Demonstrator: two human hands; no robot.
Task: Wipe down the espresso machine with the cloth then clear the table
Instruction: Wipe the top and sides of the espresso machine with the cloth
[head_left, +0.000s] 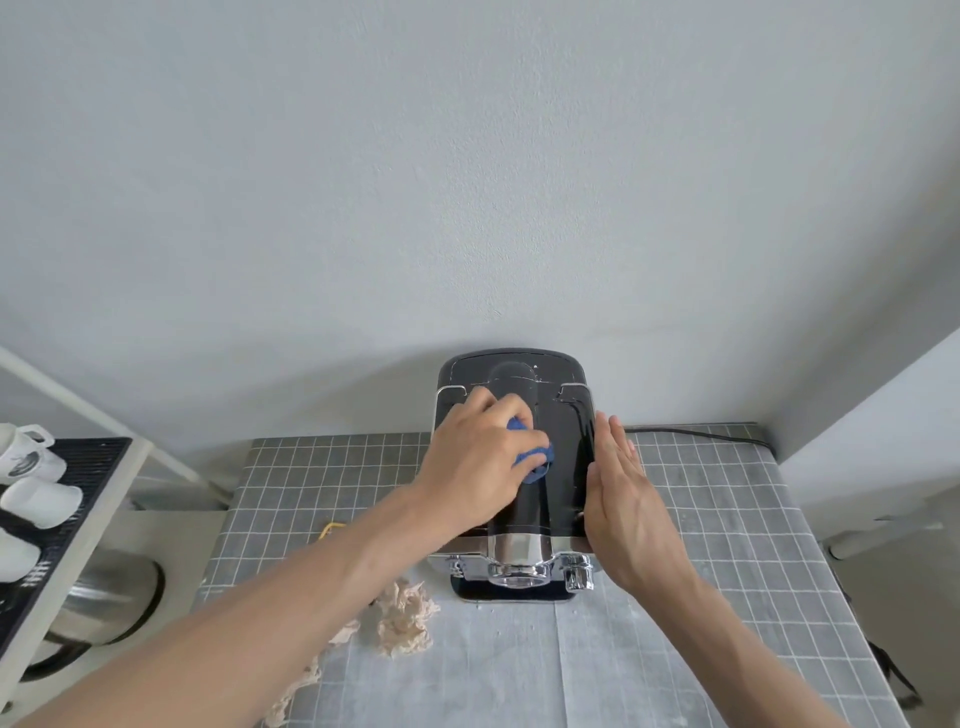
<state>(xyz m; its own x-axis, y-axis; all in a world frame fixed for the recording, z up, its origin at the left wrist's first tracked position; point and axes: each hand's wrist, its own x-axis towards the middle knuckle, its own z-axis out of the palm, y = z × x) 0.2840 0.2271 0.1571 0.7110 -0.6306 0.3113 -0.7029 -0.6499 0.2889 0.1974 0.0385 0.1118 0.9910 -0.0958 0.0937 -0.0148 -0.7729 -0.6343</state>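
Note:
A black and chrome espresso machine stands at the back of the table against the wall. My left hand lies on its glossy top with fingers curled round a bunched blue cloth, most of which the hand hides. My right hand lies flat against the machine's right side, fingers straight and together.
The table wears a grey grid-pattern cloth. Crumpled beige paper lies in front of the machine at the left, and a yellow bit shows near my left forearm. A black cable runs behind. White cups sit on a rack at left.

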